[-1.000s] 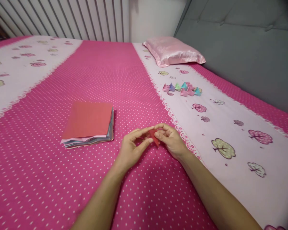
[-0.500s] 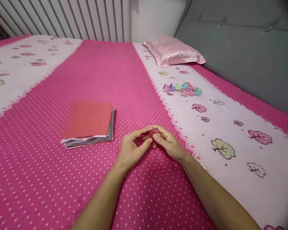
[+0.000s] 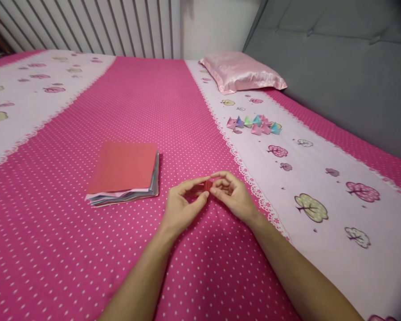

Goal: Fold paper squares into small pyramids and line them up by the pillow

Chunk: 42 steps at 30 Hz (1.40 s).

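Between my fingertips is a small folded piece of red paper (image 3: 207,185), held just above the pink dotted bedspread. My left hand (image 3: 183,204) pinches it from the left, thumb in front and index finger behind. From the other side, my right hand (image 3: 233,196) grips its right edge with thumb and fingers, the index finger arched over the top. Part of the paper is hidden by the fingers. To the left lies a stack of square coloured papers (image 3: 123,167), a red sheet on top.
Several small folded paper pieces (image 3: 256,129) in pink, purple, green and blue sit on the white printed strip at the right. Behind them is a pink satin pillow (image 3: 242,73). A grey padded headboard (image 3: 337,67) borders the bed's right side.
The red paper has turned a little and shifted slightly left. My right index finger has lifted, and the fingers of that hand have spread somewhat from my left ones.
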Each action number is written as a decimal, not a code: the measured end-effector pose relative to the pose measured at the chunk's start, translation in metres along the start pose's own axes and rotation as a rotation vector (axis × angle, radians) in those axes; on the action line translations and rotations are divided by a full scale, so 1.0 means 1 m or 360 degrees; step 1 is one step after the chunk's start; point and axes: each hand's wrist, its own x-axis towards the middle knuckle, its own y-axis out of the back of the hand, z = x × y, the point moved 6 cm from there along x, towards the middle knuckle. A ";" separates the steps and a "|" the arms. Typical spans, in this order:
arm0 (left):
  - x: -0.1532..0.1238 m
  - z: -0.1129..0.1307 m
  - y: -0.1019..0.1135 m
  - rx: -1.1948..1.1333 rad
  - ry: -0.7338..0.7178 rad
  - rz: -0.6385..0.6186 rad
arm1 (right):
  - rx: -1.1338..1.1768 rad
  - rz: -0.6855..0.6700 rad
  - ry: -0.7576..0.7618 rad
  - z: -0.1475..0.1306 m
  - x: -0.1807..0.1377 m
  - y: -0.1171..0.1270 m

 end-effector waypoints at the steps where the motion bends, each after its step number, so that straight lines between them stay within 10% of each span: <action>1: 0.000 -0.001 0.000 0.0001 0.0005 -0.0007 | -0.0024 0.0097 0.0031 -0.001 0.000 0.003; 42: -0.001 -0.010 -0.002 0.0334 -0.0111 -0.0109 | -0.0096 0.0020 -0.0008 -0.004 -0.003 -0.003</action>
